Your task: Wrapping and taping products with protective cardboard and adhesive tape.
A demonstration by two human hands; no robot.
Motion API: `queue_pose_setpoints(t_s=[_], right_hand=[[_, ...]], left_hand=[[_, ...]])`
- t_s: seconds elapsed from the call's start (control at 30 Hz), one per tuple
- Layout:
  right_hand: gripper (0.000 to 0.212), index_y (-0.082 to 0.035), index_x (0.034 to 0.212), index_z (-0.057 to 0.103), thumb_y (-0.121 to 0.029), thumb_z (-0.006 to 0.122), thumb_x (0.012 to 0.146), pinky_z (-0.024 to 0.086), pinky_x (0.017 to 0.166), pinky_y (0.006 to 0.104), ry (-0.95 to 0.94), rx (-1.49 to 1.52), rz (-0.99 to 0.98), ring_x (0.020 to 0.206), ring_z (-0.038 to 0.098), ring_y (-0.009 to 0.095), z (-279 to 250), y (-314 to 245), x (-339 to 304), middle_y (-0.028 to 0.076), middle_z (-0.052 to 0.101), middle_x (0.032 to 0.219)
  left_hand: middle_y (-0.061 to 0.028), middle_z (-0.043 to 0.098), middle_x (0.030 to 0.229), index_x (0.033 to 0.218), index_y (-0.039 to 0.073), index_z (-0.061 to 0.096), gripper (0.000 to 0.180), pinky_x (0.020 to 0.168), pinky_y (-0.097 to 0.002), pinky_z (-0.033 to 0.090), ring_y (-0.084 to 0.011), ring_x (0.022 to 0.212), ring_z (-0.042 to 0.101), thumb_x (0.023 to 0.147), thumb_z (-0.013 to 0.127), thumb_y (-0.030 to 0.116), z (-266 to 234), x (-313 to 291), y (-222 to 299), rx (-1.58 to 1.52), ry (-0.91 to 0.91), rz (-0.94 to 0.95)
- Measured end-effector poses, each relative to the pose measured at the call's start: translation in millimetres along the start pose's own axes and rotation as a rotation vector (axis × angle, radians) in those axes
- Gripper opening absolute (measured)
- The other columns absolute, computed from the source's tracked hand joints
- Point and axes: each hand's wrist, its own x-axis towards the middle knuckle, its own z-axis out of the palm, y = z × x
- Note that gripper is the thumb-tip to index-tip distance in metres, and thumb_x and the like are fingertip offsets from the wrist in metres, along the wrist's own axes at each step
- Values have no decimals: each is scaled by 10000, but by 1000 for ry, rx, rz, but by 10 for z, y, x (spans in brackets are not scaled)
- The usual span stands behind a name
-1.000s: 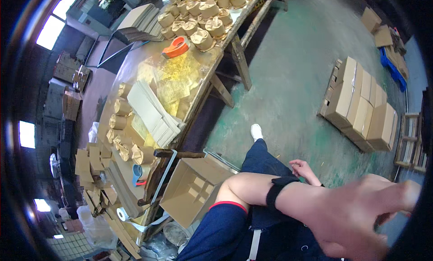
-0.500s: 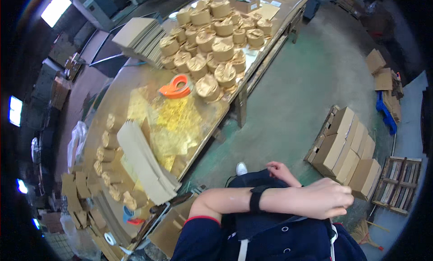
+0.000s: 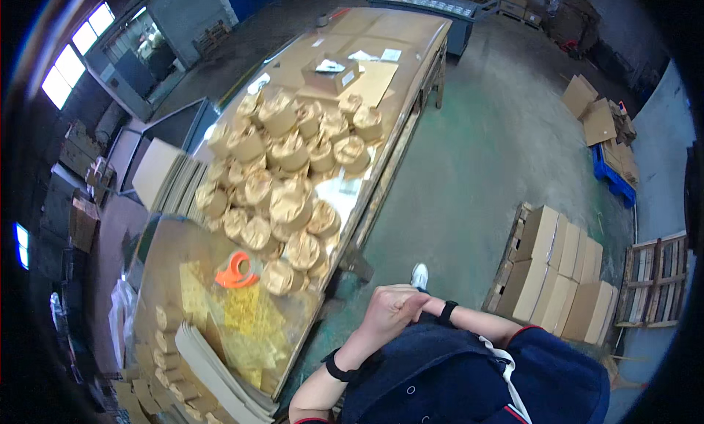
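My left hand [image 3: 392,312] is closed in front of my body, its fingers curled in; anything inside them is hidden. Up against it is my right hand [image 3: 433,307], whose fingers are mostly covered by the left. Both wrists wear black bands. To the left of my hands stands a long worktable [image 3: 297,343]. Many brown paper-wrapped round bundles [image 3: 290,204] are crowded together on it. Near them lies an orange tape dispenser [image 3: 236,270], beside yellow sheet material [image 3: 253,314]. Neither hand touches the table or these things.
A stack of flat cardboard [image 3: 172,178] sits at the table's left edge. Long grey-brown strips [image 3: 220,373] lie near a row of bundles. An open carton [image 3: 330,74] is farther back. On the right are stacked cartons [image 3: 546,270] and a wooden pallet [image 3: 655,285].
My view has shifted, showing more of the table's far end. My left arm has swung from across my body to the left, and my two hands have come together.
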Motion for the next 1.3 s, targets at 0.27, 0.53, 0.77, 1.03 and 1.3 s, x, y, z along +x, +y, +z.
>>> queue_pose_setpoints(t_s=[0.27,0.53,0.77,1.03,1.3], right_hand=[[226,-59,1002,699,-245,580,951,510,629,290,324,-28,157,670,617,111,-2187,260,183,21,677,756],[224,-90,1079,697,-235,549,992,451,587,224,451,209,134,653,570,49,-4173,-475,532,-29,621,722],[211,-91,1055,707,-221,560,977,455,581,233,451,-12,156,654,572,54,-5431,-589,1319,-23,620,703],[222,-118,1078,706,-214,599,909,533,729,367,479,-472,-82,716,666,231,-6412,-1117,2724,101,690,779],[376,-159,1189,643,-164,671,814,471,892,420,487,-903,-559,1042,587,312,-6374,-1009,4874,137,606,1142]], left_hand=[[-103,683,921,965,66,680,194,709,-397,526,-332,849,663,947,615,248,178,1901,-624,572,-59,-40],[-129,675,1034,1088,87,690,251,822,-402,523,-335,964,656,933,631,276,-155,2974,-1397,562,-111,-234],[-143,685,1022,1072,71,696,258,803,-395,518,-329,936,660,927,627,273,-685,4103,-2026,488,-15,-339],[-130,692,992,1032,53,701,238,796,-415,529,-339,918,664,924,627,251,-1007,5509,-2185,600,48,-228],[-148,686,962,1050,50,698,201,768,-399,521,-349,885,664,924,633,192,-1367,5862,-2269,529,413,-456]])
